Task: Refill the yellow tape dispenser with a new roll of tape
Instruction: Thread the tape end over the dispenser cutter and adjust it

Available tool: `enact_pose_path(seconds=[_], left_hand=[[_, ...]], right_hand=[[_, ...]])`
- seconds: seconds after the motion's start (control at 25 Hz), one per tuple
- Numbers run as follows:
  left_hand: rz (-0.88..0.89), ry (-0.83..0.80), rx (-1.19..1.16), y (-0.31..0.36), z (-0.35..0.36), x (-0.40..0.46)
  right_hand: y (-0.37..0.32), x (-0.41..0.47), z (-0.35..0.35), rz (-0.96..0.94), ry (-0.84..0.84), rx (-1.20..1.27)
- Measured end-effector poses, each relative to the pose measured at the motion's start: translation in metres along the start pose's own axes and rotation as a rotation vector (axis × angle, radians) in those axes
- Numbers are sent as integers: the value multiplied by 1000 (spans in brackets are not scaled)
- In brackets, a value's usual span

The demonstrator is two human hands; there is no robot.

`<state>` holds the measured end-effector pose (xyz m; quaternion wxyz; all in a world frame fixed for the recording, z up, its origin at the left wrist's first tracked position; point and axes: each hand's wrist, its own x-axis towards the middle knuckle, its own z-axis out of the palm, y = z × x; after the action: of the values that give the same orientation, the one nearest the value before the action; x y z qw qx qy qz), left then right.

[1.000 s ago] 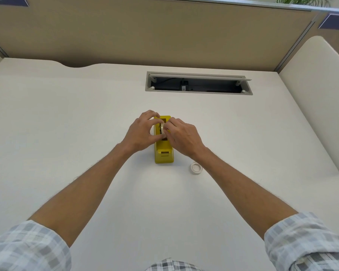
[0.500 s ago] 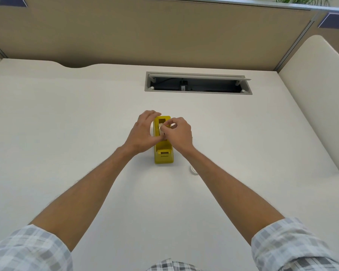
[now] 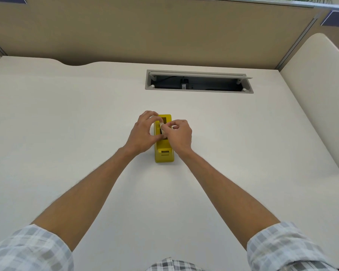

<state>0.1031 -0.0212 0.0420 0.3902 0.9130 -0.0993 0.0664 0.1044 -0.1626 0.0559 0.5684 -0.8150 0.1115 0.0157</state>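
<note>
Two hands meet over the dispenser (image 3: 164, 153), which stands mid-desk (image 3: 67, 133), lengthwise toward the far edge; the left hand (image 3: 143, 132) curls its fingers (image 3: 151, 115) round the dispenser's left side, thumb at the slot; the right hand (image 3: 179, 134) pinches a small pale roll (image 3: 163, 127) above the slot; a cable tray (image 3: 199, 81) lies near the far edge.

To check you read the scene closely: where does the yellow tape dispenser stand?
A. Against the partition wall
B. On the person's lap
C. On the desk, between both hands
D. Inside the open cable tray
C: the yellow tape dispenser stands on the desk, flanked by the left hand and right hand.
</note>
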Motion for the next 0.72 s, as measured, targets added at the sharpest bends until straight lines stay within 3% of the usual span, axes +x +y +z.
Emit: enact_pose_path(seconds=[0.48,0.72], left_hand=[[8,25,68,-3,-1,2],[44,-60,184,-8,-6,9]], right_hand=[[7,0,1,43,-8,141],[14,0,1,23,-29,172]])
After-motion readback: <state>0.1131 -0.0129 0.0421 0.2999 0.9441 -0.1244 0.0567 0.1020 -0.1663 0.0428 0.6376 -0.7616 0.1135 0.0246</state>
